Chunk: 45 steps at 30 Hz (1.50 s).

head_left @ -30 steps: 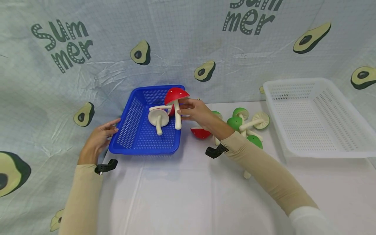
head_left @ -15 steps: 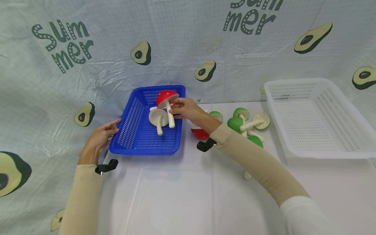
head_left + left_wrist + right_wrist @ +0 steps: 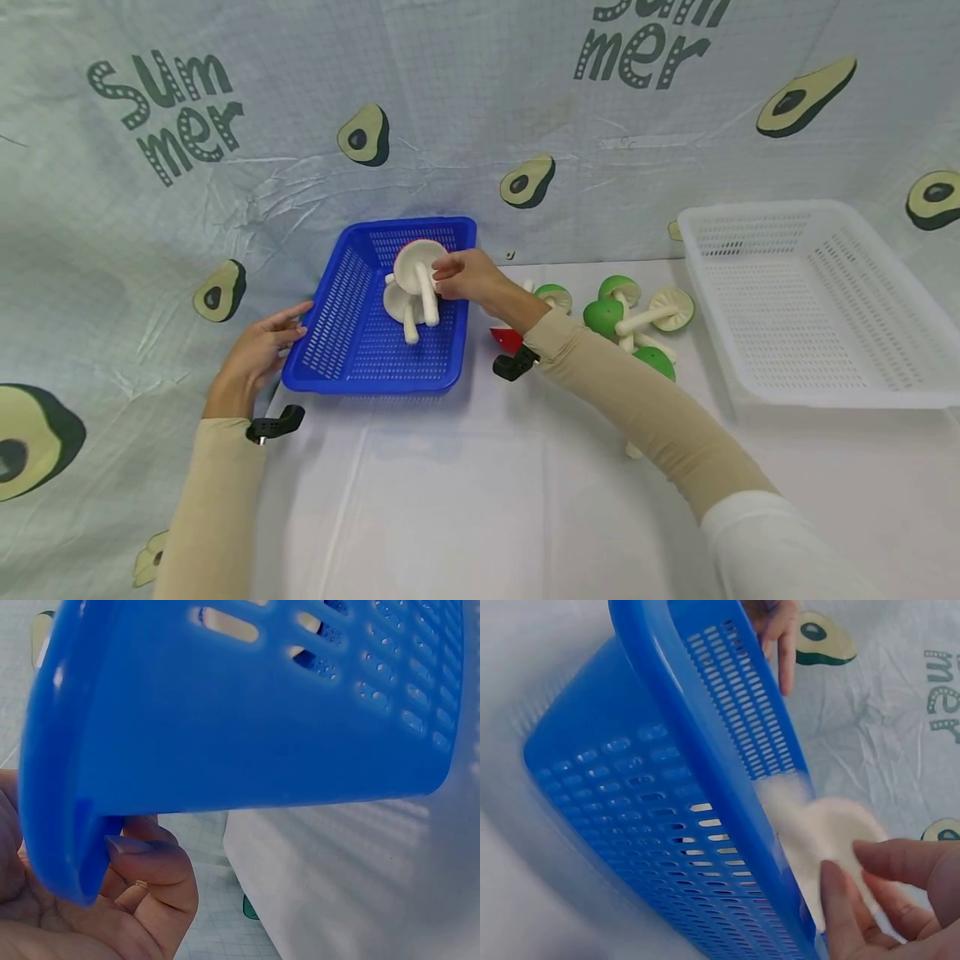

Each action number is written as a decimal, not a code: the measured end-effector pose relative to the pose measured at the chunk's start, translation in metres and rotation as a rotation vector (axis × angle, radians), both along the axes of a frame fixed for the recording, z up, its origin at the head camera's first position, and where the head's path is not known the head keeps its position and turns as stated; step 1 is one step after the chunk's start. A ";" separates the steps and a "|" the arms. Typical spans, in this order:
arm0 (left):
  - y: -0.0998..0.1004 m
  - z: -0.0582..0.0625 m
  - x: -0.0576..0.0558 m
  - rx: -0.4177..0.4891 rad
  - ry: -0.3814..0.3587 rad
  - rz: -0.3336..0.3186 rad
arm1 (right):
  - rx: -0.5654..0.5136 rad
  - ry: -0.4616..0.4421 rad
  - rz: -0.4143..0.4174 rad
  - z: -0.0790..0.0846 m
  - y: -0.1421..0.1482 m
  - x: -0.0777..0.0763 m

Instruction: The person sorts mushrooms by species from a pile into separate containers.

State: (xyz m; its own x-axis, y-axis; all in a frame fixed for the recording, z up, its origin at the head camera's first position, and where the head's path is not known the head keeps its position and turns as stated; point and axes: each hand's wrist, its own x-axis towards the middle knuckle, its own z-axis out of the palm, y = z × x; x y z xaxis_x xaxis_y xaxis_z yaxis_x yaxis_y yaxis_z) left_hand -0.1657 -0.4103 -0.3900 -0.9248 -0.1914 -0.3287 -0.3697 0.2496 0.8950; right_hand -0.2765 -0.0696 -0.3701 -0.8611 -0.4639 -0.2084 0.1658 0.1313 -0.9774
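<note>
At the left side of the blue basket [image 3: 375,358], my left hand [image 3: 258,350] grips the rim, its thumb and fingers [image 3: 154,874] curled round the edge. My right hand [image 3: 468,279] is over the basket's right side. Its fingertips are right beside the stem of a toy mushroom [image 3: 418,262], whose pale underside faces up. In the right wrist view a gap shows between thumb and finger [image 3: 896,859], with the mushroom blurred beyond them. Under it, another toy mushroom [image 3: 395,307] lies in the basket, partly covered.
Several green-capped toy mushrooms [image 3: 602,317] lie in a heap on the white table [image 3: 465,483]. A red-capped mushroom [image 3: 506,338] is partly hidden by my right wrist. A white basket [image 3: 810,400] stands at the right, and a printed cloth [image 3: 450,67] hangs behind.
My right hand has moved left over the basket with the red mushroom. The mushroom has tipped, so its pale underside shows instead of the red top. My left hand has stayed on the rim.
</note>
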 end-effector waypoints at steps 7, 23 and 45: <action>0.000 0.001 0.000 0.016 0.004 0.000 | 0.049 0.004 0.034 0.001 0.015 0.003; -0.001 -0.001 0.000 -0.005 0.003 0.000 | -0.033 0.014 0.119 -0.007 0.055 0.009; 0.000 -0.001 -0.001 -0.027 -0.003 -0.004 | 0.013 0.056 0.132 -0.016 0.099 -0.008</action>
State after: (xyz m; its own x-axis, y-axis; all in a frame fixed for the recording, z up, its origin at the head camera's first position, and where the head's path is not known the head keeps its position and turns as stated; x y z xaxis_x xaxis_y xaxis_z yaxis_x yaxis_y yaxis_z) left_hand -0.1664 -0.4107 -0.3907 -0.9246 -0.1968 -0.3262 -0.3714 0.2752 0.8867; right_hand -0.2844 0.0292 -0.3864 -0.8032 -0.5715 -0.1684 0.0912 0.1613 -0.9827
